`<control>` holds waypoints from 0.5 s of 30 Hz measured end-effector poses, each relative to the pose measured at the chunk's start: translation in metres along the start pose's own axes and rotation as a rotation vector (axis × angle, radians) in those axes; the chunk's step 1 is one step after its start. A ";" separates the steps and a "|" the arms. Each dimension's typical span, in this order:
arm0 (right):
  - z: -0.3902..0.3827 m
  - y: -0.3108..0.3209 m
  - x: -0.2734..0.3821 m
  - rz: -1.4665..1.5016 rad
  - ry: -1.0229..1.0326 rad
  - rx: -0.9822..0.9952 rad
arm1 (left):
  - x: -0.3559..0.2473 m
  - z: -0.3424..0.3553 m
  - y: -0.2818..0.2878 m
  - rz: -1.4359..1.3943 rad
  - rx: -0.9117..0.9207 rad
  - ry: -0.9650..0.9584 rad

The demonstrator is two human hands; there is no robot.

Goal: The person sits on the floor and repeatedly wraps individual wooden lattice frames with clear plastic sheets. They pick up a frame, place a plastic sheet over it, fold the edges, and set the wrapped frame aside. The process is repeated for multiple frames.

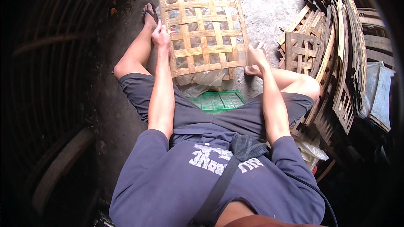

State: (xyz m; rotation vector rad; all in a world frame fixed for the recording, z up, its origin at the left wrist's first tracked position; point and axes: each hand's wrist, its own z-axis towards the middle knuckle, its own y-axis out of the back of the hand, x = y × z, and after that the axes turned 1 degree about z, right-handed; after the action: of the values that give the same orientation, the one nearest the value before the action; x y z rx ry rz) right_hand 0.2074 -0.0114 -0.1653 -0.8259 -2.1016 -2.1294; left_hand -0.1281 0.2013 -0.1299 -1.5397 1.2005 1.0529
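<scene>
A woven bamboo rack [205, 51] with a wooden frame spans the space between my lower legs. My left hand [161, 36] is closed on its left side rail, and my right hand [257, 55] grips the near right corner. Beneath the rack lies crumpled clear plastic [203, 80], partly seen through the open weave. Another piece of slatted wood shows under the near edge, mostly hidden. Closer to me, a green plastic crate [219, 101] sits between my thighs, its near side hidden by my shorts.
Many similar woven racks [336, 54] stand stacked on edge at the right, close to my knee. A grey-blue sheet-covered piece [377, 94] and a pale plastic bag [310, 153] lie beside them. Dark slatted panels [46, 59] rise on the left.
</scene>
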 end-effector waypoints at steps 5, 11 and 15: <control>0.002 0.027 -0.002 0.260 -0.075 0.489 | -0.009 -0.012 -0.016 0.252 -0.030 -0.009; 0.004 0.041 0.022 0.452 -0.149 0.503 | 0.002 -0.011 0.001 0.216 -0.061 -0.014; 0.008 0.045 0.031 0.434 -0.259 0.444 | -0.001 -0.011 0.001 0.170 -0.066 0.009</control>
State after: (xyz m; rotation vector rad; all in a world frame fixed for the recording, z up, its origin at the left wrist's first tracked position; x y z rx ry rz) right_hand 0.2009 0.0026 -0.1120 -1.3853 -2.1260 -1.3380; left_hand -0.1282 0.1907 -0.1264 -1.5141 1.3334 1.2077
